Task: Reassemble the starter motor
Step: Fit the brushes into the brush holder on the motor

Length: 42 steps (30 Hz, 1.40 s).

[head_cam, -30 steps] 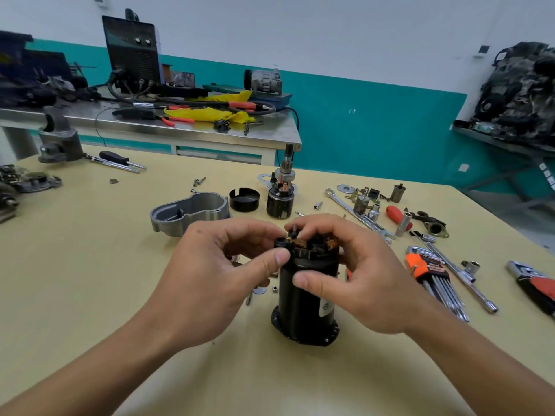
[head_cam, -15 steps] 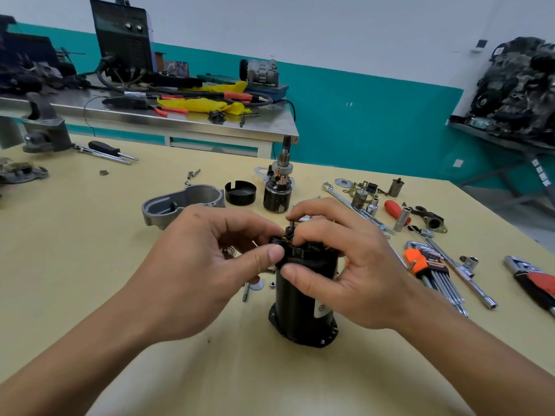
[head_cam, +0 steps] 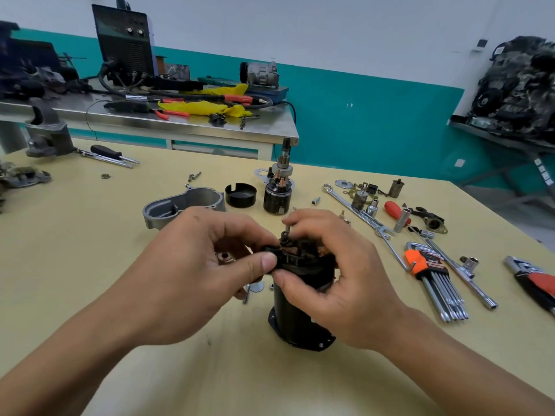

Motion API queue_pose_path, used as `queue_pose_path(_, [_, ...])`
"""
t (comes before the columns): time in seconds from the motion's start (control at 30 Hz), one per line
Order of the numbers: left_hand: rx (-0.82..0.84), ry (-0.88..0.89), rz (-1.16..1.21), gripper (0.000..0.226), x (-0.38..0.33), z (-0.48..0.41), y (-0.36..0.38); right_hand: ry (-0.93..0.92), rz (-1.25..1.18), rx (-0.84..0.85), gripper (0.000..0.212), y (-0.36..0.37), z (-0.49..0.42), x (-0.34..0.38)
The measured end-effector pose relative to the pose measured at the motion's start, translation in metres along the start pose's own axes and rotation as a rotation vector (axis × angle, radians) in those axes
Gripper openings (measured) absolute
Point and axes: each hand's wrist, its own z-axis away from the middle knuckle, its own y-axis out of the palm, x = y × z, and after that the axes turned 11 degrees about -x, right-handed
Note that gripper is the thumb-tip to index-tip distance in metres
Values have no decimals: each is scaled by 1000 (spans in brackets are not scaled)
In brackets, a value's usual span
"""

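On the yellow counter (head_cam: 90, 250), a grey cast cover (head_cam: 180, 205) lies at the left, with a black slotted cap (head_cam: 240, 195) just beside it. In front of them the person's left grip (head_cam: 192, 271) pinches the left edge of the brush holder (head_cam: 295, 256), thumb tip pressed against its side and fingers curled behind. The holder sits on top of the starter motor housing (head_cam: 297, 316), a black cylinder standing upright on its flange in the near middle of the counter. Behind it an armature assembly (head_cam: 277, 196) stands upright, apart from the hands. The right grip (head_cam: 339, 283) closes on the holder from the other side, fingers curled over its top and thumb against the housing's upper rim. Farther right lie a long wrench (head_cam: 354, 210) and an orange-clipped hex key set (head_cam: 432, 274).
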Motion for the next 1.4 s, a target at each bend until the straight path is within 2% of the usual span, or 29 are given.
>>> queue_pose_path(0.1, [-18,-11,66,15,5,6,1,234,-86,16,81,4,10,-2])
queue_pose_path(0.17, [-67,-13,105,11,9,15,4,341,-178,27,88,8,16,-2])
queue_pose_path(0.27, [-151,25,92,14,11,26,11,421,-311,47,83,13,20,-2])
queue_pose_path(0.43, [-213,165,-61,14,10,27,20,471,-423,31,69,11,18,-4])
queue_pose_path(0.57, [-281,242,-189,19,10,26,25,456,-429,-9,66,14,22,-2])
queue_pose_path(0.73, [-328,242,-192,18,11,27,28,401,-399,-100,55,23,26,2])
queue_pose_path(0.87, [-315,175,-76,21,14,26,31,413,-407,-173,50,26,27,2])
queue_pose_path(0.97, [-283,140,12,22,14,26,34,429,-415,-216,54,26,27,1])
queue_pose_path(1.2, [-202,45,119,18,11,19,29,434,-434,-224,58,28,27,-2])
queue_pose_path(1.27, [-196,73,72,18,11,17,27,438,-438,-219,58,27,27,-3])
queue_pose_path(1.4, [-210,240,-104,15,12,19,28,374,-409,-233,53,25,27,-3])
